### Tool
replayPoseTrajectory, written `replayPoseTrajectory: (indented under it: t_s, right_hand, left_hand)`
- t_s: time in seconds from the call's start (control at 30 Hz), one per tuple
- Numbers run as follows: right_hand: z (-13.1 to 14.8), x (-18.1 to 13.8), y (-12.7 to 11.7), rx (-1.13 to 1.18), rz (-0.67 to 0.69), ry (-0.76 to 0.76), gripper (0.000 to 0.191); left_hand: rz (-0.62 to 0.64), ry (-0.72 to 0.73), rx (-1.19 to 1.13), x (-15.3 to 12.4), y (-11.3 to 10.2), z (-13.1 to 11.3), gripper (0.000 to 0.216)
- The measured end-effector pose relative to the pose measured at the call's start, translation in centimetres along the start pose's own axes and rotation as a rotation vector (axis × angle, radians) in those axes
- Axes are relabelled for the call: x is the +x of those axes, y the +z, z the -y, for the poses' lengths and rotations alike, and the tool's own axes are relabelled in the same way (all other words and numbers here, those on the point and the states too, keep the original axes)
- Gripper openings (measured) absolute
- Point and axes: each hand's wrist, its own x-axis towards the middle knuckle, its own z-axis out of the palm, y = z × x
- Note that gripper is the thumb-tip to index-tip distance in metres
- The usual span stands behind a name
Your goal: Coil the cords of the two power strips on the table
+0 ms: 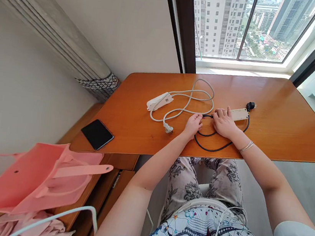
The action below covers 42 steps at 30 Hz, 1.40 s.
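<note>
My left hand [193, 124] is closed in a pinch on a black cord [212, 151] that lies in loops on the table. Just right of it, my right hand [223, 123] grips the left end of a white power strip [239, 114] and covers that end. The cord curves round to a black plug [251, 106] at the strip's far right corner. Left of my hands lies a second white power strip [160, 101]. Its white cord [191, 95] sprawls in loose loops and ends in a white plug [168, 128].
A black phone [97, 134] lies near the left edge of the brown table [276, 137]. Below it are a pink bag [39, 180] and wooden drawers [119, 190]. A window [244, 29] is behind the table, and a gathered curtain [69, 36] hangs at left.
</note>
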Motion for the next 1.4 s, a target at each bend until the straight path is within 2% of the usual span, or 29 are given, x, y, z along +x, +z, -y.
replayPoseTrajectory:
  t_s: [0.17, 0.3, 0.4, 0.5, 0.6, 0.73, 0.9, 1.0, 1.1, 1.27, 1.3, 1.4]
  right_hand:
    - [-0.6, 0.1, 0.1, 0.077, -0.013, -0.005, 0.051]
    - [-1.1, -0.8, -1.0, 0.126, -0.121, 0.012, 0.069]
    - [-1.4, -2.8, -2.2, 0.166, -0.166, 0.042, 0.057]
    - [-1.9, -5.6, -3.2, 0.183, -0.029, 0.11, 0.038]
    - [-3.1, -8.2, -4.0, 0.197, 0.145, 0.09, 0.039]
    - [-5.6, -10.3, -5.1, 0.147, 0.175, 0.062, 0.043]
    - [-8.1, -11.5, -5.9, 0.057, 0.195, 0.281, 0.041]
    - [-8.8, -11.9, -5.9, 0.149, 0.221, 0.488, 0.043]
    - [-9.3, -11.7, -5.6, 0.363, 0.08, 0.636, 0.042]
    - [-10.1, -10.4, -4.1, 0.598, -0.312, 0.729, 0.035]
    - [-10.2, -10.0, -3.9, 0.626, -0.37, 0.721, 0.041]
    - [-10.5, -8.4, -3.1, 0.666, -0.483, 0.694, 0.077]
  left_hand:
    - [0.075, -0.025, 0.062, -0.1, -0.3, -0.5, 0.02]
    - [0.107, -0.047, 0.079, -0.4, -0.5, -0.8, 0.019]
    - [0.126, -0.057, 0.043, -0.5, -0.7, -0.9, 0.023]
    - [0.151, -0.067, 0.003, -0.4, -1.0, -0.8, 0.021]
    - [0.178, -0.091, -0.023, -0.1, -1.4, -0.7, 0.021]
    - [0.201, -0.117, -0.046, 0.0, -1.5, -0.7, 0.023]
    - [0.233, -0.172, -0.075, -0.4, -1.5, -1.1, 0.022]
    - [0.265, -0.209, -0.107, -0.6, -1.6, -1.3, 0.02]
    - [0.312, -0.251, -0.143, -0.7, -1.7, -1.5, 0.019]
    - [0.373, -0.286, -0.198, -0.9, -1.7, -1.5, 0.023]
    - [0.383, -0.291, -0.196, -1.0, -1.7, -1.5, 0.022]
    - [0.432, -0.307, -0.165, -1.0, -1.8, -1.4, 0.018]
